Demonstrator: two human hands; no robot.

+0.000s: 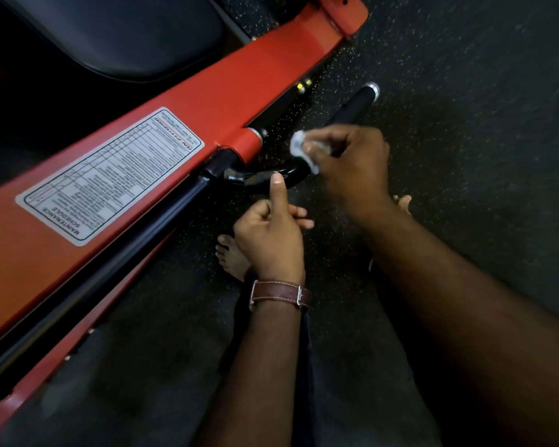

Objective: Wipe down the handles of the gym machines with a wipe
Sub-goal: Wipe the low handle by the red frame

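A black handle [352,109] with a silver end cap sticks out from the red machine arm [181,124], bending where it joins near the pivot. My right hand [349,166] grips a crumpled white wipe [299,146] wrapped round the handle's lower part, just above the bend. My left hand [271,233] sits below it with fingers curled and the thumb raised, its tip touching the glossy black bend [265,179]. A brown leather watch strap is on the left wrist.
A white maintenance-schedule sticker [110,175] lies on the red arm. A black padded seat [117,33] is at top left. Dark speckled rubber floor [465,91] spreads to the right. Bare feet [229,256] stand below the hands.
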